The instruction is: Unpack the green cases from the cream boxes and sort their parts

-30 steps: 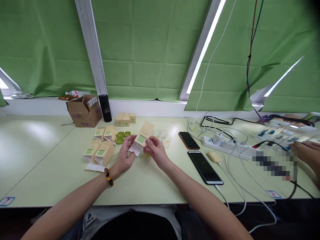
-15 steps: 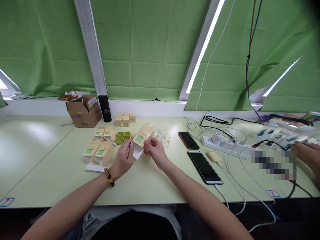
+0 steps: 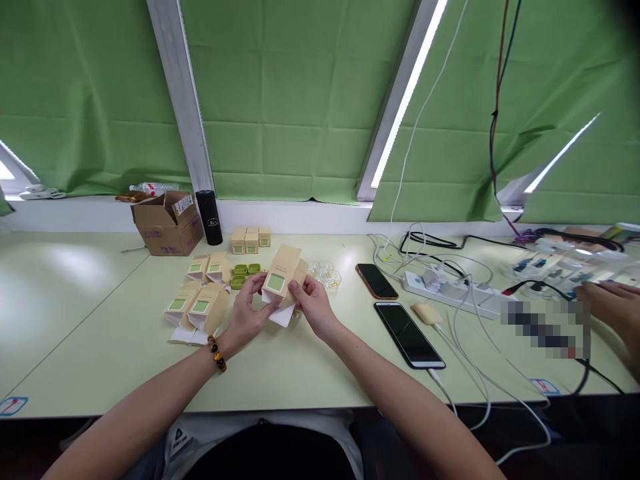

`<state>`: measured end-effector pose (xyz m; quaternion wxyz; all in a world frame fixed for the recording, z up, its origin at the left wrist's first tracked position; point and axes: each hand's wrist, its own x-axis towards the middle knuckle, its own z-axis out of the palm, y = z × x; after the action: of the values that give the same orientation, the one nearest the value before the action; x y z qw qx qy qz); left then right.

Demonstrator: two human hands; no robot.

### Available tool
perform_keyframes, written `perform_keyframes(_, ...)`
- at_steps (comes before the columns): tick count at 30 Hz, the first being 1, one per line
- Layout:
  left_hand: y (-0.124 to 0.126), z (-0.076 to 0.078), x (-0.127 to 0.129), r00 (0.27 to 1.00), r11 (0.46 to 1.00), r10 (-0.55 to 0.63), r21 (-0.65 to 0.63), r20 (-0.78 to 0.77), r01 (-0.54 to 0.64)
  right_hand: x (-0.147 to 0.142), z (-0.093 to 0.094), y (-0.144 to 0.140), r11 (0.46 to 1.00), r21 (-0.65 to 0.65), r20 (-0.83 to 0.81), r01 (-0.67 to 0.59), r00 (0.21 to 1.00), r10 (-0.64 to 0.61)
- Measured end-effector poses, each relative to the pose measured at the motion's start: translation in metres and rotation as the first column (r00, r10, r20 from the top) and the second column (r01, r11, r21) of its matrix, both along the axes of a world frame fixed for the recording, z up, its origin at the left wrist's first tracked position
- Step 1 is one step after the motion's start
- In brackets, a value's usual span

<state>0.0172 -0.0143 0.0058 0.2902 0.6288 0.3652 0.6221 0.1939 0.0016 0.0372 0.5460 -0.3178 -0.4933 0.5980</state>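
Observation:
Between my two hands is a small kraft cardboard box [image 3: 283,270] with a green square on its face and a white inner flap hanging open below. My left hand [image 3: 250,310] is closed on its left lower side. My right hand [image 3: 313,301] pinches its right edge, thumb in front. Left of them lie several similar unfolded boxes [image 3: 207,305] with flaps open. Small green trays [image 3: 240,270] sit just behind my left hand. Clear plastic containers [image 3: 327,273] with small yellow bits stand behind my right hand. Three closed small boxes [image 3: 251,240] are at the back.
A brown carton [image 3: 167,223] and a black tumbler [image 3: 209,217] stand at the back left. To the right lie two phones [image 3: 410,335], a power strip [image 3: 450,293] and tangled cables. Another person's hand [image 3: 610,303] is at the far right, beside clear cases [image 3: 565,267].
The box has turned more upright and its side panels have spread. My left hand's fingers have shifted beneath its lower edge; my right hand keeps its pinch.

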Motion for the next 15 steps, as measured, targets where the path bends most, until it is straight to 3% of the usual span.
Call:
perform_keyframes(7, -0.006, 0.010, -0.002, 0.978, 0.981, -0.182, -0.042, 0.106, 0.187, 0.000, 0.001, 0.000, 0.999, 0.009, -0.037, 0.049, 0.998, -0.049)
perform_keyframes(11, -0.007, 0.016, -0.002, 0.977, 0.984, -0.134, -0.092, 0.166, 0.151, 0.002, 0.000, 0.000, 1.000, 0.012, -0.045, 0.016, 0.999, -0.015)
perform_keyframes(15, -0.006, 0.016, -0.001, 0.981, 0.984, -0.130, -0.101, 0.145, 0.145, 0.004, 0.001, 0.001, 0.998, 0.023, -0.009, 0.063, 0.998, -0.063)
